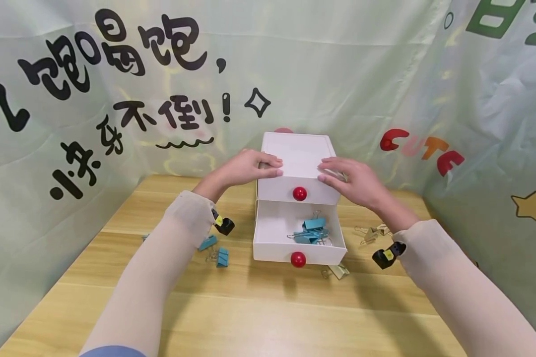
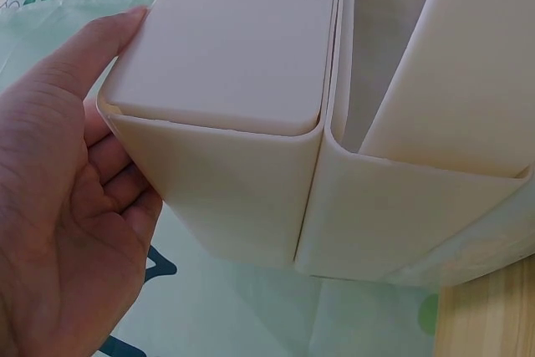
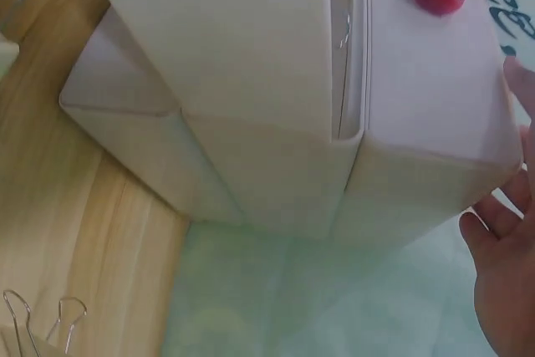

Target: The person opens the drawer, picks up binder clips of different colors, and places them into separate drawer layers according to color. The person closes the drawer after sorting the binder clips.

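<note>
A white stack of drawers (image 1: 298, 148) stands upright on the table, its top drawer (image 1: 277, 190) closed and a red knob (image 1: 300, 193) on its front. Below it, a pulled-out drawer (image 1: 268, 252) holds several blue binder clips (image 1: 313, 224). My left hand (image 1: 245, 167) rests at the stack's upper left edge, thumb and fingers touching the top unit (image 2: 217, 48). On the opposite side my right hand (image 1: 355, 179) lies at the upper right edge, fingers loosely bent near the corner. In the right wrist view, a lower closed unit (image 3: 125, 81) shows beneath the pulled-out drawer.
Blue binder clips (image 1: 222, 258) lie on the wooden table (image 1: 250, 317) left of the stack. Cream binder clips (image 1: 370, 234) lie to its right, and another cream clip (image 1: 338, 271) sits near the open drawer's front right corner. A printed cloth (image 1: 321, 74) hangs behind.
</note>
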`<act>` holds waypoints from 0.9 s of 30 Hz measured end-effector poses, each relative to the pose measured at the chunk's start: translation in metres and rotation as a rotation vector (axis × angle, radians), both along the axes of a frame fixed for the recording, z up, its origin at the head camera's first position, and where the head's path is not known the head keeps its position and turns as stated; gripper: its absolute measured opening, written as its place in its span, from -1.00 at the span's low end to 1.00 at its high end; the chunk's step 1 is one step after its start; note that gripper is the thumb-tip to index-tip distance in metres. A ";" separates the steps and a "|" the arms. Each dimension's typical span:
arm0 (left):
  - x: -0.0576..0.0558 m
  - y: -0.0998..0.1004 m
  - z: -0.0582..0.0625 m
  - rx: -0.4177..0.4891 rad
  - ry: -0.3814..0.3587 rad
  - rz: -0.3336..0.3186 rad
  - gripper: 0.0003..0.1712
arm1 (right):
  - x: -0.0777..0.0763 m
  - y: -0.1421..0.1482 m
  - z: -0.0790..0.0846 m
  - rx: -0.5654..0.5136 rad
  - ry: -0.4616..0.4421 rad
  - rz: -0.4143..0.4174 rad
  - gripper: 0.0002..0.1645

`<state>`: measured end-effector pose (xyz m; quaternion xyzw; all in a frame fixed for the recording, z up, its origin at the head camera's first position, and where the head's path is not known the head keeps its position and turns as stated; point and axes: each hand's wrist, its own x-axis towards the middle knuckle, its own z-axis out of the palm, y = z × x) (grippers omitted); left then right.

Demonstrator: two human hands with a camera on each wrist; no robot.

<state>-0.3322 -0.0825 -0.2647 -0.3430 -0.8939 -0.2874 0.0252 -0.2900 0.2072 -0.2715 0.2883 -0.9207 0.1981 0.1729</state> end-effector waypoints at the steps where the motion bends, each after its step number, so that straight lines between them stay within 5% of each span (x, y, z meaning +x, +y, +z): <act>1: 0.000 0.001 0.000 0.001 -0.003 0.000 -0.39 | -0.002 0.001 0.001 0.011 -0.017 0.003 -0.39; 15: 0.002 -0.002 -0.004 0.004 0.040 0.032 -0.39 | -0.008 0.002 0.006 -0.026 -0.183 -0.033 -0.31; 27: 0.020 -0.022 -0.003 0.001 0.137 0.039 -0.45 | -0.010 0.004 0.010 -0.040 -0.220 -0.045 -0.29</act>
